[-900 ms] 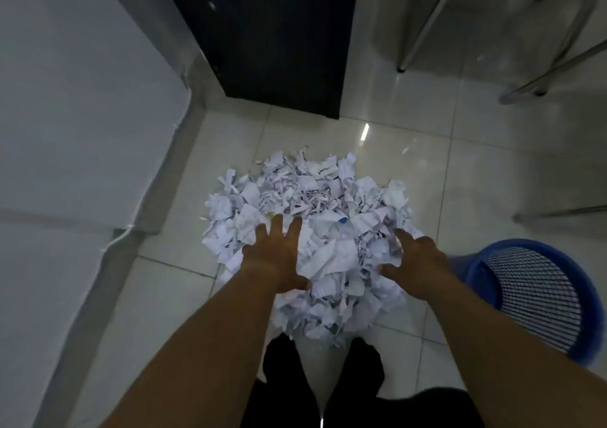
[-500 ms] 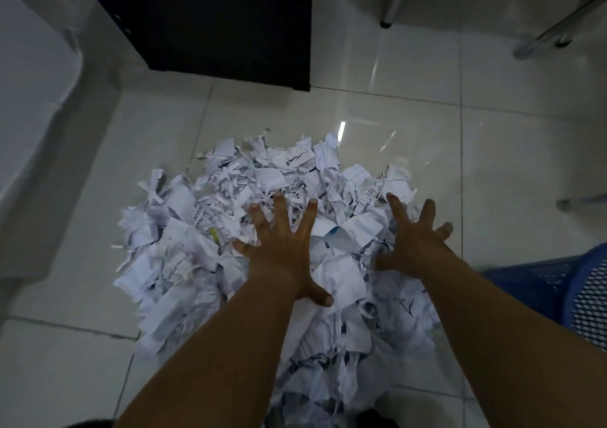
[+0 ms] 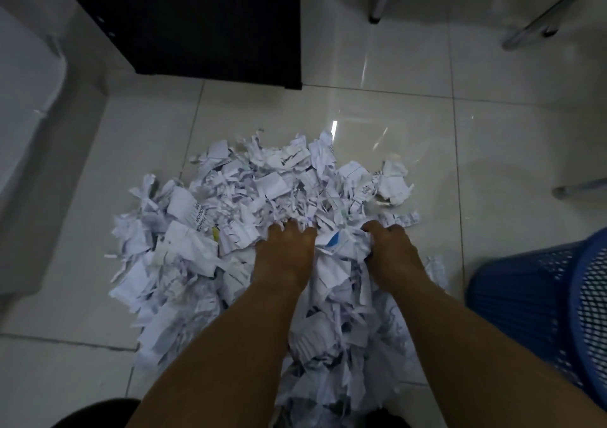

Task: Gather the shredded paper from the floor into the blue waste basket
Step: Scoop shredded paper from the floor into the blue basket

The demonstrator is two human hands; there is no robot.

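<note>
With left hand point(image 3: 283, 256) and right hand point(image 3: 392, 256) clutching paper point(image 3: 230, 217), squeeze the bunch together firmly before lifting toward the basket point(image 3: 538, 296).

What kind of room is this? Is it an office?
Probably an office or workroom, though I can't be sure. Printed shredded paper lies heaped on a shiny tiled floor, a blue mesh waste basket sits beside it, and metal furniture legs show nearby.

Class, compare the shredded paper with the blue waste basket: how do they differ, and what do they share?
The shredded paper is white, loose scraps; the blue waste basket is one mesh-walled container. The left hand and right hand grip the paper; neither touches the basket. Both things rest on the floor.
</note>
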